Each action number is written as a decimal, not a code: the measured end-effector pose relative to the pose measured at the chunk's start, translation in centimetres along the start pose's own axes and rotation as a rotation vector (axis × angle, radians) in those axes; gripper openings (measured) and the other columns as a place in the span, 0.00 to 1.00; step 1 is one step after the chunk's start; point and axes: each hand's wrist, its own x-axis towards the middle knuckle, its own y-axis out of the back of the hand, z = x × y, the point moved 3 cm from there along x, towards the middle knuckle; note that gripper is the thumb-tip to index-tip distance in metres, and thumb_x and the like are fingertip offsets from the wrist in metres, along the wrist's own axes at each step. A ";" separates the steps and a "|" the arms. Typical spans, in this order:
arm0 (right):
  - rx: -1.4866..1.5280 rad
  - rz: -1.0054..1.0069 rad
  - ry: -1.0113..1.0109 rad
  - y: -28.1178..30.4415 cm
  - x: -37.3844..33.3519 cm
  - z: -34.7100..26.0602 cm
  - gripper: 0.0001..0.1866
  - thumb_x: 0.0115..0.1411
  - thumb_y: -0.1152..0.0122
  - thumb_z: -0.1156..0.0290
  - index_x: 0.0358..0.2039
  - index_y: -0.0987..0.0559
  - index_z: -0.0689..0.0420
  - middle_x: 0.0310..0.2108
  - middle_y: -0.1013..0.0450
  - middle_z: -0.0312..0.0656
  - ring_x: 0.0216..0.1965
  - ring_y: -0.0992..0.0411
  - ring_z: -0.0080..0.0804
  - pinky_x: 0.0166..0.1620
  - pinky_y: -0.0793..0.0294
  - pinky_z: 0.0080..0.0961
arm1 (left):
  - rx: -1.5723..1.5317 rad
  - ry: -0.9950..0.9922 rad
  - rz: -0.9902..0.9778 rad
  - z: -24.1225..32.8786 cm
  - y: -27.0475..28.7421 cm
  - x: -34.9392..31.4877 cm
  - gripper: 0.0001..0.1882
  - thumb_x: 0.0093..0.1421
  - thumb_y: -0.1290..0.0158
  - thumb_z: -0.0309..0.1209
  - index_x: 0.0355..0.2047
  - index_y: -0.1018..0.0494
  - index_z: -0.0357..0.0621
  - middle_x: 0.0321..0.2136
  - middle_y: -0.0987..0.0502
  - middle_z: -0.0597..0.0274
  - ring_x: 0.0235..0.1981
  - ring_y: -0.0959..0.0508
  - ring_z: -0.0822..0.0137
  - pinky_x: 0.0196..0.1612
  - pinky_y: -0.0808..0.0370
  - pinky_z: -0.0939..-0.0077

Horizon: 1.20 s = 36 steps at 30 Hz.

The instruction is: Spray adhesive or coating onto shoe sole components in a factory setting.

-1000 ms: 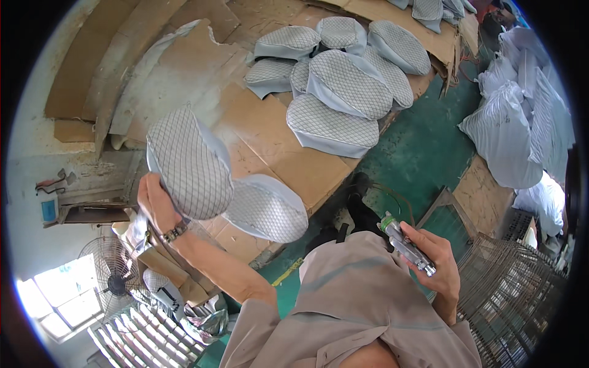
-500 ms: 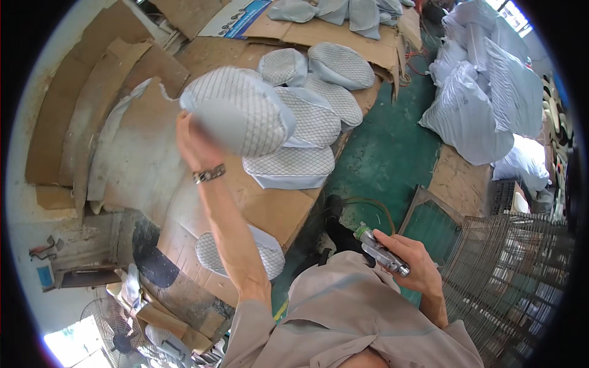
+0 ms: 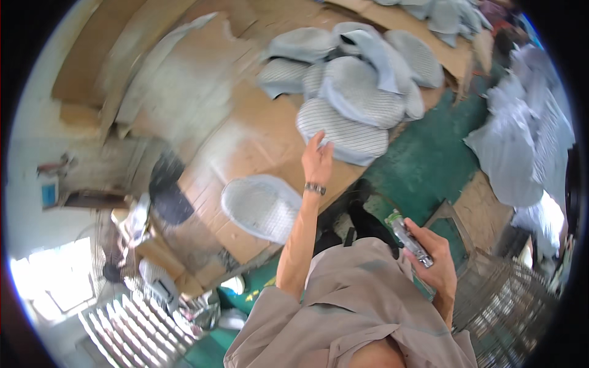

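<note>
My left hand (image 3: 317, 161) reaches over the cardboard-covered table, its fingers parted. The fingertips lie at the edge of a light grey quilted oval pad (image 3: 343, 136); whether they touch it I cannot tell. Beyond that pad, several similar quilted pads (image 3: 362, 89) overlap in a heap. A single pad (image 3: 261, 205) lies by itself on the cardboard, left of my forearm. At my waist, my right hand (image 3: 437, 253) is closed round a silver metal hand tool (image 3: 412, 242) with a green ring at its far end. Its exact kind is not plain.
Cardboard sheets (image 3: 202, 122) cover the table, with a raised cardboard edge at the far left. Large white sacks (image 3: 506, 147) stand on the green floor (image 3: 423, 147) to the right. A wire rack (image 3: 503, 294) is at my lower right. A fan (image 3: 110, 264) stands at the left.
The pad my left hand held up has been let go onto the heap. That hand has come back nearer to me. The view has turned; my right hand still grips the metal tool.
</note>
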 end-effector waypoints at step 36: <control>-0.093 -0.267 0.094 -10.4 2.6 -11.2 0.35 0.54 0.30 0.82 0.65 0.25 0.63 0.38 0.22 0.52 0.35 0.22 0.46 0.42 0.24 0.31 | 0.971 -0.066 0.143 -12.9 16.3 -11.3 0.46 0.63 0.44 0.62 0.76 0.40 0.58 0.79 0.50 0.54 0.79 0.56 0.39 0.74 0.64 0.24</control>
